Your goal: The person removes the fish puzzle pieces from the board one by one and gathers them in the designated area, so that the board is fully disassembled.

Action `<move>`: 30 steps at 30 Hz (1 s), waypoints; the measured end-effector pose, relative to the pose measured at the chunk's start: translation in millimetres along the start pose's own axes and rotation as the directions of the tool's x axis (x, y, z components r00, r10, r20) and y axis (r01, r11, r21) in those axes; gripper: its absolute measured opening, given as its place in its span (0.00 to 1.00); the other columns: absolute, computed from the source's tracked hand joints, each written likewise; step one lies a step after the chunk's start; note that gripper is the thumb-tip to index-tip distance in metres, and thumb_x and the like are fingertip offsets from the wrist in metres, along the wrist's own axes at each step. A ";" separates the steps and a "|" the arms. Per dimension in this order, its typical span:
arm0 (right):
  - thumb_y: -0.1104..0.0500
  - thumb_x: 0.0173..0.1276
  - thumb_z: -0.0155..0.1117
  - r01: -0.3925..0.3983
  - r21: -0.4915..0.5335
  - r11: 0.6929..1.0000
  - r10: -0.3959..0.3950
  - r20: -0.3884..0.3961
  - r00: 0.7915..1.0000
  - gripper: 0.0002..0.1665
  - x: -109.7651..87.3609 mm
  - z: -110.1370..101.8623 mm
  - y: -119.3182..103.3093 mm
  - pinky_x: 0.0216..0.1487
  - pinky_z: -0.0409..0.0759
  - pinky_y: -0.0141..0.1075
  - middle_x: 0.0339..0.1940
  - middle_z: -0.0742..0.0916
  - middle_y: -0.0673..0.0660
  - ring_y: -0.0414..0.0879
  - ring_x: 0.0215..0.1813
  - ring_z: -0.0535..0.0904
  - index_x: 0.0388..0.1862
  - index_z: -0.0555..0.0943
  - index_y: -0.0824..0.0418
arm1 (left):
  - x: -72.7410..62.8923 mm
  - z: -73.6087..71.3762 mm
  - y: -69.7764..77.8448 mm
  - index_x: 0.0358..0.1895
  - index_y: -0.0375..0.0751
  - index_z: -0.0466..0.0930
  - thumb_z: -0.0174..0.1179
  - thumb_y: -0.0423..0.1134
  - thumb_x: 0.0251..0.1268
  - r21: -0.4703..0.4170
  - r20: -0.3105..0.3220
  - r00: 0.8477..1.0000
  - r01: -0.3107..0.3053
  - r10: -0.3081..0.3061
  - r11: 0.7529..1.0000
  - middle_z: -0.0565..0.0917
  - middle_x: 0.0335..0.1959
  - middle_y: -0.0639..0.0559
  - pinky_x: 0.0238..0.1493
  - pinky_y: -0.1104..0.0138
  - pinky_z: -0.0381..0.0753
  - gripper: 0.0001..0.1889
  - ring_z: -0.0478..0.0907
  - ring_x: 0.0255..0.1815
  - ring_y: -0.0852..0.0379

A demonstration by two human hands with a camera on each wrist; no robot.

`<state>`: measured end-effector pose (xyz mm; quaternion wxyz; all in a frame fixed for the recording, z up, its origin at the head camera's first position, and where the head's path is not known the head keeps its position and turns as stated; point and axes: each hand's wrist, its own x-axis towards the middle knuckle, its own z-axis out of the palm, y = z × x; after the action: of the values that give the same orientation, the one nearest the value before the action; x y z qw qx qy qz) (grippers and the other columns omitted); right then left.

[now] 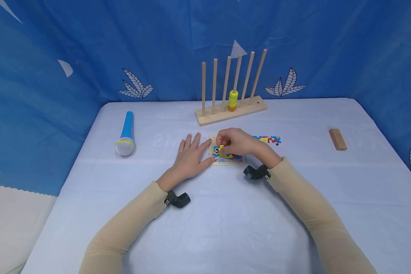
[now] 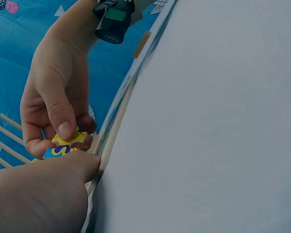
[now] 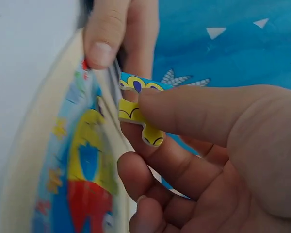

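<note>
A small wooden puzzle tray (image 1: 214,161) (image 3: 29,160) (image 2: 117,121) with a colourful picture lies mid-table. My right hand (image 1: 231,141) (image 3: 184,131) hovers over it and pinches a yellow-and-blue puzzle piece (image 1: 220,148) (image 3: 136,111) (image 2: 68,141) between thumb and fingers. My left hand (image 1: 191,152) (image 2: 43,189) lies flat on the cloth, fingers straight, its fingertips (image 3: 104,34) touching the tray's left edge. Several loose puzzle pieces (image 1: 268,139) lie just right of the tray.
A wooden rack (image 1: 231,110) of upright pegs with a yellow and an orange ring (image 1: 233,99) stands behind the tray. A blue toy microphone (image 1: 126,133) lies far left, a wooden block (image 1: 337,139) far right. Blue cloth walls surround the table (image 1: 226,213).
</note>
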<state>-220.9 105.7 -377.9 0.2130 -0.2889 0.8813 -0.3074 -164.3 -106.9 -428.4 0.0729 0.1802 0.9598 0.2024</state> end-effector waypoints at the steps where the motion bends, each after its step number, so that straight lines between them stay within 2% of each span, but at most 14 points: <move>1: 0.65 0.64 0.72 -0.009 0.006 1.000 0.009 -0.004 1.000 0.09 -1.3 -3.5 0.3 0.45 0.79 0.38 0.32 0.84 0.54 0.47 0.38 0.77 0.40 0.80 0.59 | 0.4 0.4 -0.2 0.80 0.52 0.60 0.53 0.62 0.72 -0.001 0.001 1.000 0.000 0.000 1.000 0.49 0.84 0.35 0.80 0.36 0.39 0.37 0.37 0.85 0.30; 7: 0.63 0.67 0.71 -0.098 -0.004 0.995 0.098 -0.082 0.992 0.11 -18.1 -25.1 12.5 0.41 0.79 0.36 0.33 0.86 0.56 0.48 0.36 0.78 0.47 0.82 0.61 | 1.5 2.7 -0.8 0.80 0.52 0.60 0.53 0.62 0.72 -0.005 0.003 1.000 0.006 -0.006 1.000 0.49 0.84 0.35 0.81 0.36 0.38 0.38 0.36 0.85 0.30; 15: 0.63 0.66 0.71 -0.220 -0.055 0.974 0.204 -0.210 0.956 0.13 -54.4 -36.6 39.6 0.34 0.75 0.36 0.31 0.84 0.58 0.50 0.33 0.75 0.49 0.83 0.62 | 1.0 2.6 -1.5 0.81 0.52 0.60 0.53 0.61 0.71 -0.007 0.003 1.000 0.001 -0.001 1.000 0.48 0.84 0.36 0.81 0.36 0.38 0.38 0.36 0.85 0.31; 22: 0.63 0.68 0.70 -0.282 -0.009 0.959 0.275 -0.184 0.943 0.14 -67.1 -26.9 55.4 0.30 0.70 0.35 0.28 0.81 0.56 0.49 0.31 0.72 0.52 0.85 0.62 | 0.8 1.8 -3.6 0.81 0.52 0.59 0.53 0.62 0.72 -0.012 0.006 1.000 0.006 -0.006 1.000 0.48 0.85 0.36 0.81 0.37 0.37 0.38 0.36 0.85 0.31; 30: 0.60 0.68 0.70 -0.325 -0.043 0.945 0.310 -0.211 0.927 0.16 -67.8 -22.8 60.8 0.32 0.71 0.35 0.29 0.82 0.57 0.49 0.32 0.73 0.52 0.83 0.63 | 0.8 2.8 -2.0 0.81 0.52 0.60 0.54 0.62 0.71 -0.020 -0.004 1.000 0.003 -0.003 1.000 0.49 0.84 0.36 0.81 0.36 0.37 0.38 0.37 0.85 0.31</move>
<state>-206.2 197.8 -388.5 0.1582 -0.1178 0.9447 -0.2621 -165.1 -107.2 -431.8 0.0729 0.1778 0.9582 0.2121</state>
